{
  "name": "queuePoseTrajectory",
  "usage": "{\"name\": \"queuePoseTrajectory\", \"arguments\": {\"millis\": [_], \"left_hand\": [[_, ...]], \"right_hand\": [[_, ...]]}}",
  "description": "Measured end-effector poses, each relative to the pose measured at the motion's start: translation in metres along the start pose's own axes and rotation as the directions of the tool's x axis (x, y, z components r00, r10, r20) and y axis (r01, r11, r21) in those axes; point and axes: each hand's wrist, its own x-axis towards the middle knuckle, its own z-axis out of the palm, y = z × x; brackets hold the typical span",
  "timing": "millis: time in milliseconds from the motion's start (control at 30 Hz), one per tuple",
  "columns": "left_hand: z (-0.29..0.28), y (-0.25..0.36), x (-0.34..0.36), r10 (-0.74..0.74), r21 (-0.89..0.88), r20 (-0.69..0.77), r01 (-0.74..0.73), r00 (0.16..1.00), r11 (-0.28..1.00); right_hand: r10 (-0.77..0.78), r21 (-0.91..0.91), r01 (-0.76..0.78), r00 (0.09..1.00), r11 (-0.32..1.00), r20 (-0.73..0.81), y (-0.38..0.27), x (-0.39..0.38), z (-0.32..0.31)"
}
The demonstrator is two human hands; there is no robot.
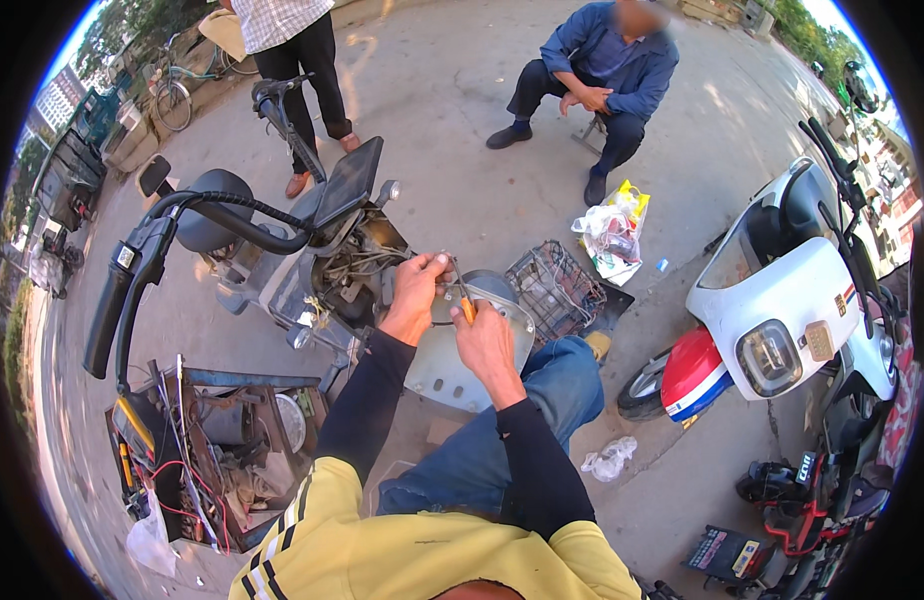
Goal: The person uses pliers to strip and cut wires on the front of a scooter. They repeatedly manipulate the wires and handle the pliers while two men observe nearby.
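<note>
My right hand (pixel 485 345) is closed around an orange-handled screwdriver (pixel 468 308), its thin shaft pointing up toward my left fingers. Thumb and fingertips of my left hand (pixel 414 293) are pinched together beside the shaft; whatever small part they hold is too small to make out. Both hands are over the grey body panel (pixel 452 372) of an electric scooter. Left of them, the scooter's opened front (pixel 360 262) shows bundled wires. Its handlebar grip (pixel 110 315) extends toward the left.
An open toolbox (pixel 300 380) with tools and cables stands at lower left. A wire basket (pixel 554 290) and white plastic bag (pixel 612 238) lie beyond my right hand. A white scooter (pixel 782 290) stands right. One person (pixel 612 60) sits ahead; another (pixel 292 60) stands by the scooter.
</note>
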Motion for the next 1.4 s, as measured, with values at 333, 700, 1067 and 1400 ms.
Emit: {"name": "queuePoseTrajectory", "arguments": {"millis": [333, 700, 1067, 1400], "left_hand": [[-0.012, -0.007, 0.011, -0.003, -0.058, 0.072, 0.007, 0.997, 0.998], [0.0, -0.004, 0.002, 0.174, 0.136, -0.004, -0.172, 0.985, 0.976], [-0.021, -0.012, 0.011, 0.124, -0.047, 0.143, -0.118, 0.982, 0.992], [-0.03, -0.009, 0.007, 0.057, -0.282, 0.275, 0.024, 0.96, 0.959]], "right_hand": [[-0.04, 0.025, 0.04, 0.999, 0.999, -0.007, 0.011, 0.007, -0.001], [-0.068, -0.052, 0.065, 0.996, 0.997, -0.057, 0.001, 0.003, -0.007], [0.003, 0.725, -0.589, 0.777, 0.357, 0.63, 0.023, 0.009, -0.008], [-0.394, 0.54, -0.834, 0.537, -0.116, 0.746, 0.05, 0.013, -0.003]]}}
